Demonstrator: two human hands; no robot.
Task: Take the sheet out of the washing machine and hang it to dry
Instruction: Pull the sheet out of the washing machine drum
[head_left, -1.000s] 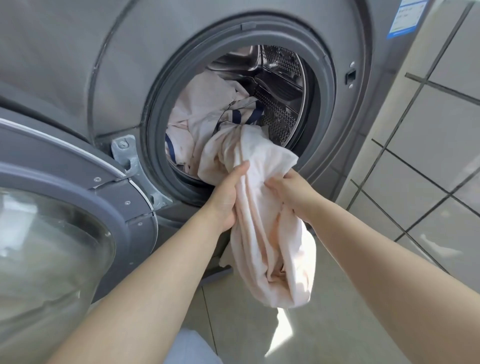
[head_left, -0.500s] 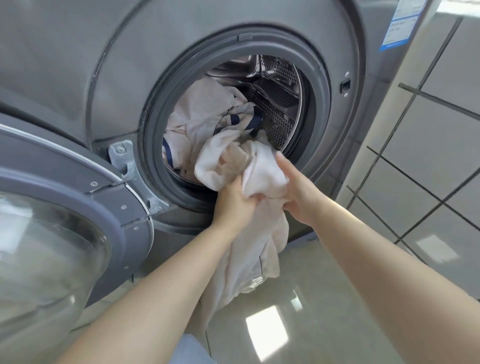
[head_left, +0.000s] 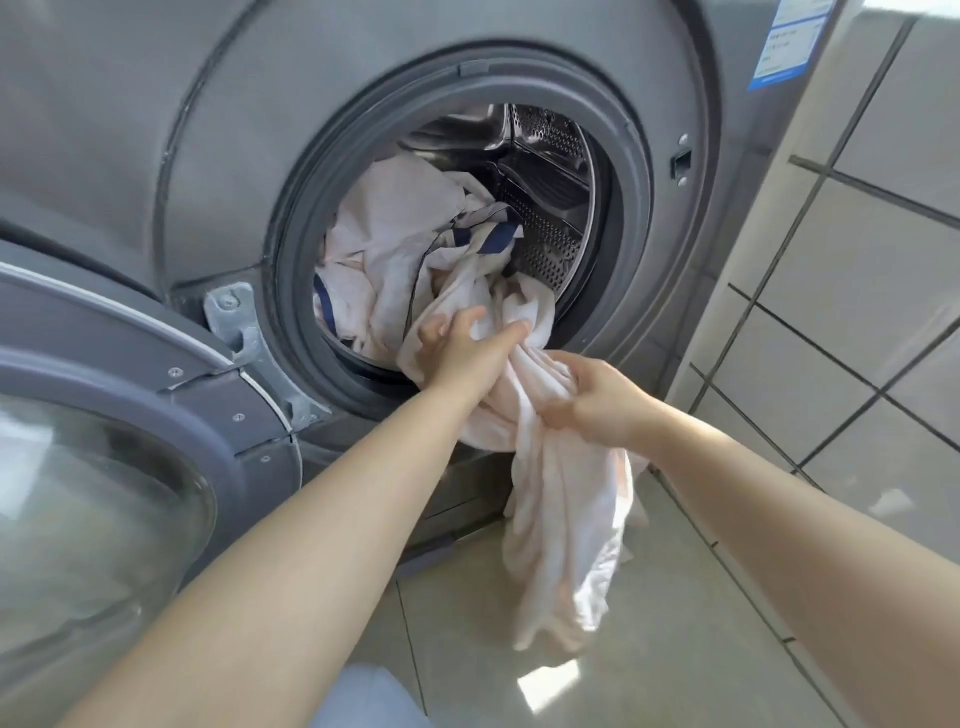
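Halfway Out: Sheet Spilling Over the Drum Lip

Right now the step in hand looks like the hauling-out: the pale pink, crumpled cotton sheet (head_left: 561, 499) runs from inside the perforated steel drum (head_left: 550, 171), over the grey rubber door seal (head_left: 291, 249), and hangs in a soft, wrinkled rope toward the glossy beige floor tiles (head_left: 675, 649) at 5 o'clock. The left hand (head_left: 462, 353) reaches into the cloth at the seal's lower edge, its fingers spread over a bunch of it but not clearly closed round it. The right hand (head_left: 597, 400), just beside it at 3 o'clock, has fingers curled round the hanging twist, gripping it. Deeper in the drum lies white fabric with navy-blue trim (head_left: 488, 239), bunched against the sheet at 12 o'clock. My judgement: the next move calls for a fresh grip higher up and a steady pull, since the damp cloth may snag that trimmed piece. At 9 o'clock the round glass door (head_left: 104, 519) stands open
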